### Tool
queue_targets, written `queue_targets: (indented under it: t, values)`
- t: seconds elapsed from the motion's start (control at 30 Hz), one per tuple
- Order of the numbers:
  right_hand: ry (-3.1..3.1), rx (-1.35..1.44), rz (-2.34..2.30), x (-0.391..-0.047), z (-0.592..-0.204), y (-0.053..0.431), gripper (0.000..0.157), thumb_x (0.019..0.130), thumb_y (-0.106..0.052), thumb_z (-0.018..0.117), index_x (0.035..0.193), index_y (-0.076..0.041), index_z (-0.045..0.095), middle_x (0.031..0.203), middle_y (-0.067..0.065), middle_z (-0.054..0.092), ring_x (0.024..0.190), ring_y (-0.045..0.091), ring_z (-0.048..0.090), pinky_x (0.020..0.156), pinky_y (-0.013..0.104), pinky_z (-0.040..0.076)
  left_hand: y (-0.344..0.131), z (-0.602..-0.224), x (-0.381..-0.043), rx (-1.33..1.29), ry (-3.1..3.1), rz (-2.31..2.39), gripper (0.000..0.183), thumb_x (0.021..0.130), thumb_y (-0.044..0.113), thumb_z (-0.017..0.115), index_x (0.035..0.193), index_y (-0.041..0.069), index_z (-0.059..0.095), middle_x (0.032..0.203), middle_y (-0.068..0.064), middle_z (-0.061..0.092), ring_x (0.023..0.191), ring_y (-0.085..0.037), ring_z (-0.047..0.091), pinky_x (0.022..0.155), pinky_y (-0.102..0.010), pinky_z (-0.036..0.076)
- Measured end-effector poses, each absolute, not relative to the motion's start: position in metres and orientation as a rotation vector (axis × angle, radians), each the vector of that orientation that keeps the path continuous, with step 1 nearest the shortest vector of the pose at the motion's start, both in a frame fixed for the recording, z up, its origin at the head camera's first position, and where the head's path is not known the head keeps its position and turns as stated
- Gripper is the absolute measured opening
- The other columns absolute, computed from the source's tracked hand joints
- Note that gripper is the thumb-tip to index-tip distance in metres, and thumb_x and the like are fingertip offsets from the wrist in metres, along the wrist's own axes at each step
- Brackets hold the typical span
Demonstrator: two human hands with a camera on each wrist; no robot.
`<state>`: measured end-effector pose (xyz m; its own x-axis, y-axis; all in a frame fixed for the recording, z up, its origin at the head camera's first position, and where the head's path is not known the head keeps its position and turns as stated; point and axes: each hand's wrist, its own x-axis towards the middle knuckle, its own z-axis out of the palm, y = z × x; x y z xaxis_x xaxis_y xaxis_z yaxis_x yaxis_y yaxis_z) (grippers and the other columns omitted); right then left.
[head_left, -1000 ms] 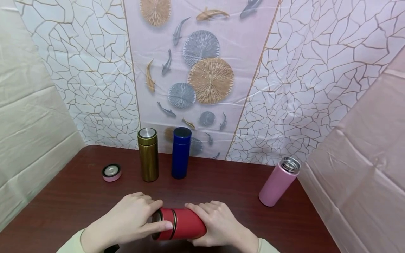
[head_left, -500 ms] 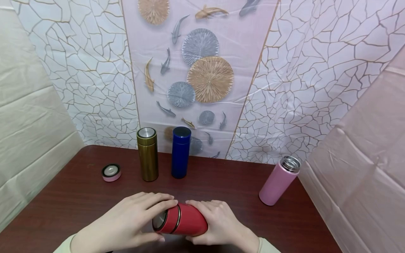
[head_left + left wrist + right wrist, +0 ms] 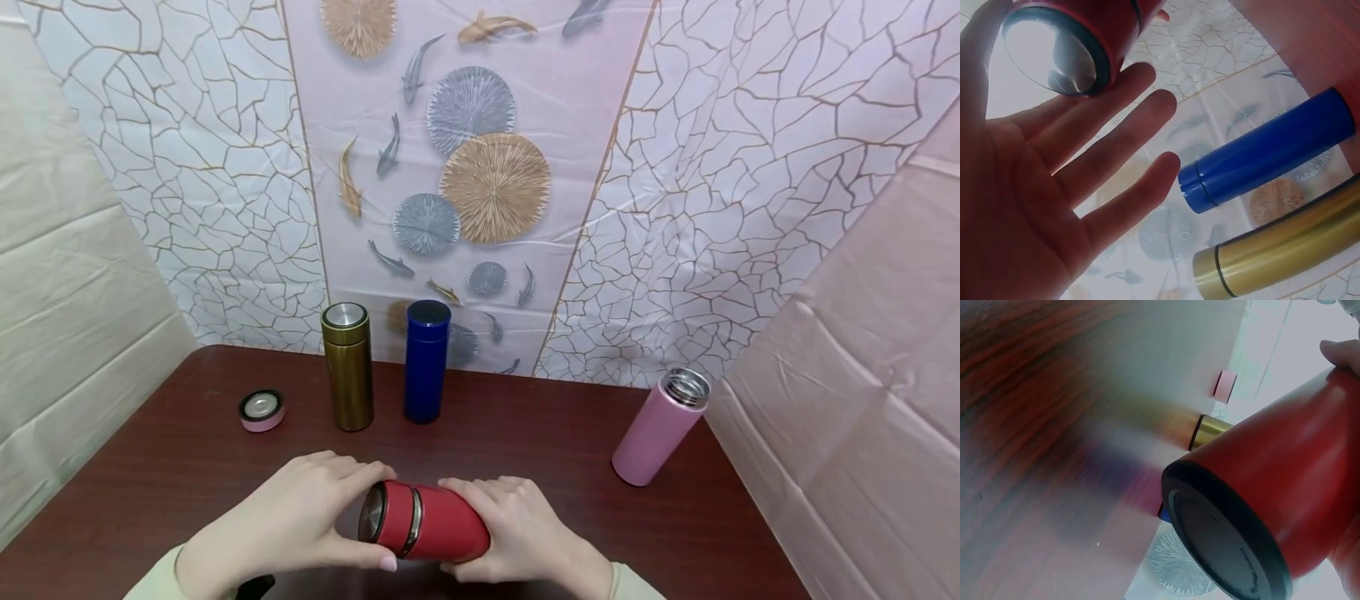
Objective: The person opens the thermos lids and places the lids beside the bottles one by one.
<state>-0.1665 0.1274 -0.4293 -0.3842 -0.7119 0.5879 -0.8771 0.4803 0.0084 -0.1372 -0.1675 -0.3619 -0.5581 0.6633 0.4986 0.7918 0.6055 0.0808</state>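
A red thermos (image 3: 453,527) lies nearly level above the table's near side, its silver-topped lid (image 3: 384,517) facing left. My right hand (image 3: 521,533) grips its body from the right; the dark base shows in the right wrist view. At the lid, my left hand (image 3: 300,517) has its thumb along the lower side and its index fingertip on the upper edge. In the left wrist view its other fingers (image 3: 1116,144) are spread and rather straight, one tip against the lid. A metallic band (image 3: 415,521) shows between lid and body.
Upright at the back stand a gold thermos (image 3: 350,375) and a blue thermos (image 3: 426,367). A lidless pink thermos (image 3: 656,433) is at the right. Left of the gold one lies a pink lid (image 3: 262,412), underside up. A patterned cloth (image 3: 491,187) hangs behind the table.
The left fingers swung forward over the lid and have since drawn back; the thumb moved lower. The red thermos shifted slightly, and more of the metallic band shows. The right hand keeps its grip.
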Motion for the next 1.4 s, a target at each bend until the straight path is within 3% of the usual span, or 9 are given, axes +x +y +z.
queue_targets:
  t: [0.2, 0.4, 0.6, 0.7, 0.83, 1.07, 1.4]
  values:
    - [-2.202, 1.301, 0.349, -0.168, -0.430, 0.127, 0.084, 0.064, -0.060, 0.083, 0.131, -0.015, 0.061, 0.092, -0.007, 0.070, 0.071, 0.004, 0.062, 0.062, 0.022, 0.052, -0.167, -0.362, -0.140, -1.103, -2.505, -0.369, 0.058, 0.078, 0.079, 0.064, 0.095, 0.024, 0.063, 0.074, 0.018, 0.054, 0.065, 0.001, 0.047, 0.060, -0.026, 0.046]
    - [-2.210, 1.273, 0.344, -0.169, -0.431, 0.128, 0.085, 0.063, -0.060, 0.084, 0.132, -0.016, 0.061, 0.095, -0.007, 0.071, 0.073, 0.005, 0.064, 0.064, 0.024, 0.054, -0.166, -0.360, -0.139, -1.056, -2.572, -0.369, 0.060, 0.079, 0.079, 0.062, 0.102, 0.024, 0.066, 0.075, 0.018, 0.055, 0.066, 0.001, 0.048, 0.061, -0.028, 0.046]
    - [-2.202, 1.260, 0.347, -0.171, -0.429, 0.130, 0.087, 0.063, -0.061, 0.085, 0.133, -0.015, 0.061, 0.099, -0.006, 0.072, 0.075, 0.006, 0.066, 0.065, 0.024, 0.054, -0.165, -0.359, -0.135, -1.112, -2.536, -0.439, 0.074, 0.084, 0.074, 0.062, 0.140, 0.025, 0.056, 0.109, 0.015, 0.067, 0.095, -0.002, 0.063, 0.083, -0.038, 0.056]
    - [-2.196, 1.253, 0.356, -0.172, -0.427, 0.131, 0.086, 0.063, -0.060, 0.085, 0.132, -0.015, 0.060, 0.100, -0.005, 0.072, 0.075, 0.007, 0.067, 0.065, 0.024, 0.054, -0.164, -0.357, -0.134, -1.197, -2.465, -0.459, 0.076, 0.085, 0.070, 0.065, 0.146, 0.026, 0.049, 0.127, 0.015, 0.062, 0.109, -0.004, 0.062, 0.087, -0.040, 0.056]
    - [-2.201, 1.245, 0.369, -0.173, -0.425, 0.133, 0.084, 0.064, -0.058, 0.085, 0.132, -0.015, 0.060, 0.102, -0.004, 0.073, 0.076, 0.007, 0.067, 0.066, 0.025, 0.055, -0.162, -0.354, -0.134, -1.292, -2.379, -0.453, 0.074, 0.087, 0.063, 0.069, 0.147, 0.025, 0.047, 0.135, 0.013, 0.056, 0.116, -0.007, 0.059, 0.087, -0.040, 0.056]
    - [-2.252, 1.240, 0.401, -0.169, -0.427, 0.135, 0.084, 0.064, -0.057, 0.086, 0.132, -0.016, 0.061, 0.105, -0.006, 0.072, 0.078, 0.006, 0.067, 0.068, 0.025, 0.056, -0.160, -0.355, -0.134, -1.302, -2.341, -0.439, 0.067, 0.087, 0.062, 0.069, 0.138, 0.020, 0.057, 0.129, 0.012, 0.059, 0.107, -0.006, 0.063, 0.084, -0.038, 0.057]
    - [-2.277, 1.238, 0.384, -0.164, -0.427, 0.137, 0.085, 0.064, -0.059, 0.086, 0.133, -0.016, 0.061, 0.100, -0.006, 0.072, 0.078, 0.005, 0.067, 0.069, 0.026, 0.056, -0.159, -0.361, -0.131, -1.169, -2.360, -0.392, 0.069, 0.081, 0.070, 0.070, 0.127, 0.020, 0.065, 0.105, 0.015, 0.068, 0.089, -0.002, 0.065, 0.076, -0.034, 0.055]
